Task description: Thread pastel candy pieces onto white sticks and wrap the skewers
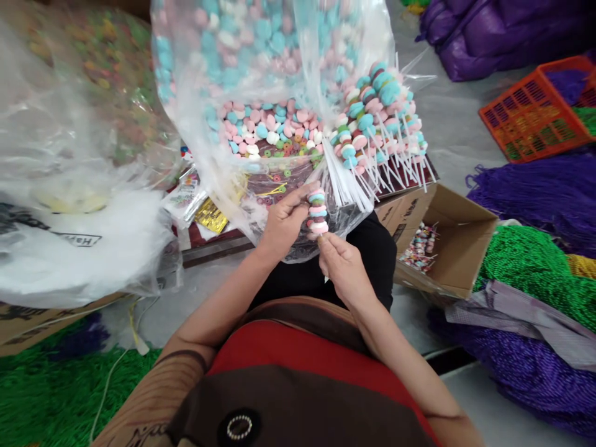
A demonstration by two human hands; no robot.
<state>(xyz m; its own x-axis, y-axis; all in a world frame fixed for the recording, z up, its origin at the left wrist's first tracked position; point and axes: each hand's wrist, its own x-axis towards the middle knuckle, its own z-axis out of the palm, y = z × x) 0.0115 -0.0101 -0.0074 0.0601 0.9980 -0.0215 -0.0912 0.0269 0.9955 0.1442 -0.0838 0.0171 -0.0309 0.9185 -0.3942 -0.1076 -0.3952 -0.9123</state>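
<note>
A skewer of stacked candies in pink, blue, white and darker colours is held upright in front of my lap. The fingers of my left hand close around its upper and left side. Just under the lowest pink piece, my right hand pinches the bottom end, where the stick is mostly hidden by the fingers. Beyond them lie loose pink, blue and white candies with small ring-shaped pieces. A bunch of white sticks lies close by, to the right. Finished-looking candy skewers are piled beside it.
A large clear bag of candies stands at the back. Left are a bag of coloured rings, a white plastic bag and gold ties. Right are a cardboard box holding wrapped skewers and an orange crate.
</note>
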